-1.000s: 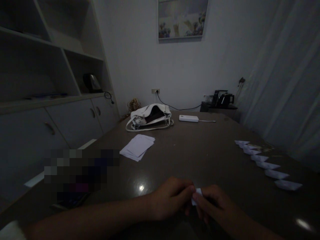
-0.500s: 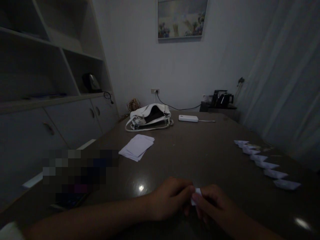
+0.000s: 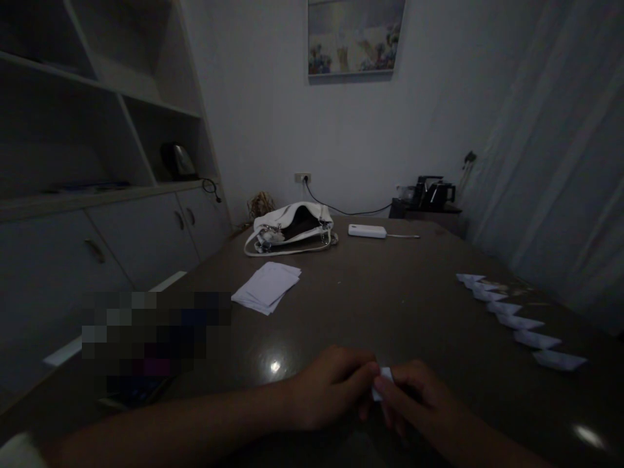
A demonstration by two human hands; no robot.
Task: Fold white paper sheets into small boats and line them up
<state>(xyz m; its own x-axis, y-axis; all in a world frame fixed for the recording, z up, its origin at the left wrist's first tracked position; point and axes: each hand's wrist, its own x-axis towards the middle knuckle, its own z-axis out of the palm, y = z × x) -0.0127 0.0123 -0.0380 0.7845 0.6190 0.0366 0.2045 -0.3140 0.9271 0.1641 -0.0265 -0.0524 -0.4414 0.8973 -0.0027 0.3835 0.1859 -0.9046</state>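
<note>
Between my two hands, low in the middle of the head view, is a small folded piece of white paper [image 3: 383, 383]. My left hand [image 3: 334, 387] pinches its left side with thumb and fingers. From the other side my right hand [image 3: 419, 396] grips it, thumb pressed on the front. Most of the paper is hidden by my fingers. To the right, a slanting row of several folded paper boats [image 3: 536, 339] stands on the dark table [image 3: 390, 312]. A loose stack of white paper sheets [image 3: 268, 287] lies left of centre, beyond my left hand.
Toward the table's far end are a white handbag [image 3: 295, 227], open at the top, and a white power bank [image 3: 367, 231] with a short cable. A phone-like dark object [image 3: 141, 390], partly blurred out, lies by my left forearm. Shelves stand along the left, a curtain hangs right.
</note>
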